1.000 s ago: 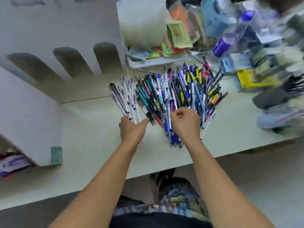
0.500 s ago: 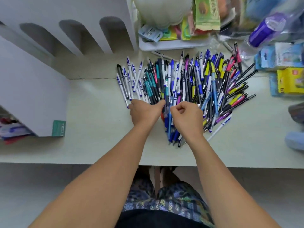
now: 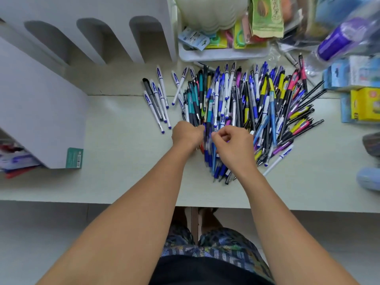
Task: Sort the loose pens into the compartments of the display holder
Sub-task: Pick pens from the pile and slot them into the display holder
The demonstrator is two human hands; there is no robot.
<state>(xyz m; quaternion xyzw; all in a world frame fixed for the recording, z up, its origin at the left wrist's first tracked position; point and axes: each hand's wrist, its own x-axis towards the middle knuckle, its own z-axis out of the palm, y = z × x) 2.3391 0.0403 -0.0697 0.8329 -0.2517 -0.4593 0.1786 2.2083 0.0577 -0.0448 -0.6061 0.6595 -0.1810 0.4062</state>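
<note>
A big pile of loose pens (image 3: 246, 99) in blue, black, yellow, pink and teal fans out across the pale table (image 3: 115, 182). Left of it lies a small separate group of white pens with blue caps (image 3: 158, 99). The white display holder (image 3: 152, 9) with its arched compartments stands at the back left. At the pile's near edge, my left hand (image 3: 186, 133) curls its fingers around a few pens. Close beside it, my right hand (image 3: 232, 142) pinches pens between thumb and forefinger. The blue pens (image 3: 208, 153) between my hands are blurred.
A white tray (image 3: 216, 56) full of packets sits behind the pile. To the right are a purple-capped bottle (image 3: 337, 42), blue boxes (image 3: 349, 73) and a yellow box (image 3: 364, 103). A white panel with a green label (image 3: 74, 158) stands at the left.
My left hand has moved right from the white pens to the pile's near edge. Both hands now work together on the blue pens there.
</note>
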